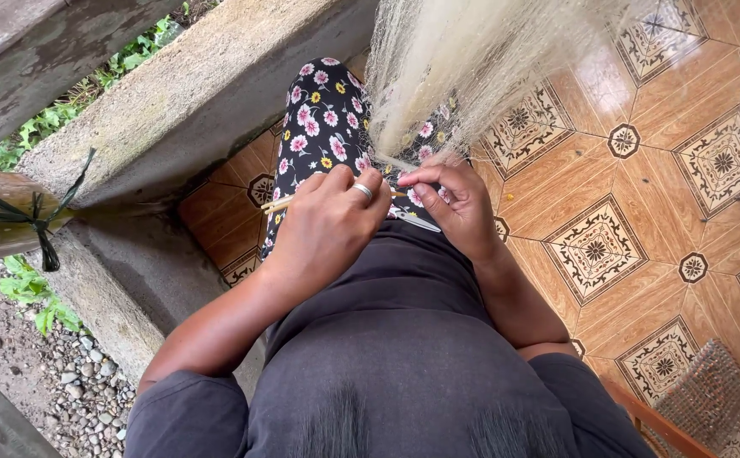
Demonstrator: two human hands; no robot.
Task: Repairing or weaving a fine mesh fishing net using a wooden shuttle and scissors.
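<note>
Left hand [329, 222] grip closed on bamboo stick [275, 203] | right hand [455, 203] pinches fishing net [438, 76], keeping mesh taut over lap

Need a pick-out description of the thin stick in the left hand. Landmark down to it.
Start at the pale net hanging from the top of the view onto the flowered lap. Both hands meet just below its lower edge; the left hand, with a ring, holds the stick. It is thin, straight and light tan, poking out left of the fingers, unlike the soft, pale net threads.
</note>
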